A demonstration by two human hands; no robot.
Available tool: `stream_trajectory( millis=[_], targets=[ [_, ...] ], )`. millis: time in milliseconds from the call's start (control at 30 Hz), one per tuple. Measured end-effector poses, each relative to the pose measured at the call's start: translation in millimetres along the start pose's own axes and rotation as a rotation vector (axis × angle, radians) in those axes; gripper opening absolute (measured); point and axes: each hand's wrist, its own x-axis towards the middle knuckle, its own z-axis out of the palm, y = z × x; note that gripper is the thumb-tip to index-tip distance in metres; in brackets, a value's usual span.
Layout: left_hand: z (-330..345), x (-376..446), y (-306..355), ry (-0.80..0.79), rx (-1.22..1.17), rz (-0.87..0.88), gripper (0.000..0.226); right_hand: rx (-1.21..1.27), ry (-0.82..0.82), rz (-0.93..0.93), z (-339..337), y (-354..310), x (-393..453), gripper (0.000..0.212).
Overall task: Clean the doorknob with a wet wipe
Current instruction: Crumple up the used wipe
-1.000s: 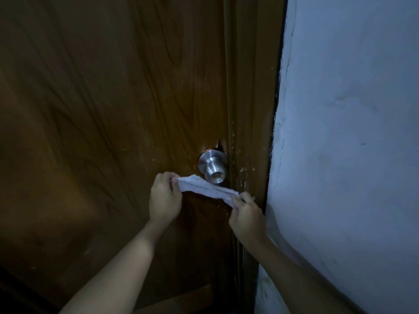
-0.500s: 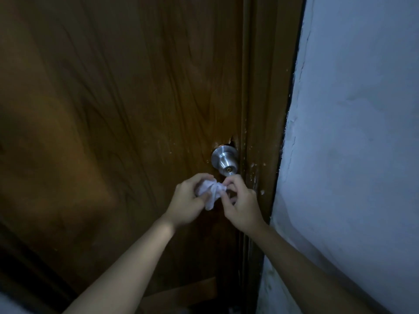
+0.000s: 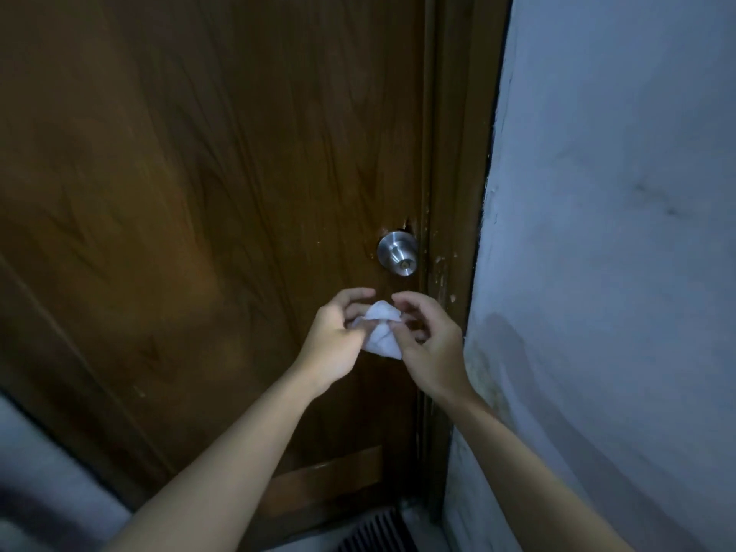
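Observation:
A round silver doorknob (image 3: pixel 398 253) sticks out of the brown wooden door (image 3: pixel 207 201) near its right edge. Just below the knob, a white wet wipe (image 3: pixel 381 328) is bunched up between my two hands. My left hand (image 3: pixel 336 338) pinches the wipe's left side with thumb and fingers. My right hand (image 3: pixel 432 340) grips the wipe's right side, fingers curled over it. Neither hand nor the wipe touches the knob.
The wooden door frame (image 3: pixel 454 193) runs down right of the knob, with a pale painted wall (image 3: pixel 617 233) beyond it. A dark ribbed mat (image 3: pixel 378 531) lies at the foot of the door. Pale floor (image 3: pixel 44 480) shows at the lower left.
The wipe was stretched flat between my hands under the knob; my hands came together and crumpled it into a bunch, now held a little lower beneath the knob.

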Motion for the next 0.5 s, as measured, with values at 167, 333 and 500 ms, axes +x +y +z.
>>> stream_trajectory(
  millis=[167,333,500],
  targets=[
    [-4,-72,10,-0.015,-0.042,-0.041,0.039,0.183,0.022,0.107,-2,-36,-69,0.016],
    [-1,-130,1,-0.015,-0.002,-0.082,0.036,0.226,0.081,0.19,-10,-54,-133,0.013],
    [27,-190,-13,-0.071,0.018,-0.174,0.039,0.276,0.098,0.388,-33,-65,-207,0.028]
  ],
)
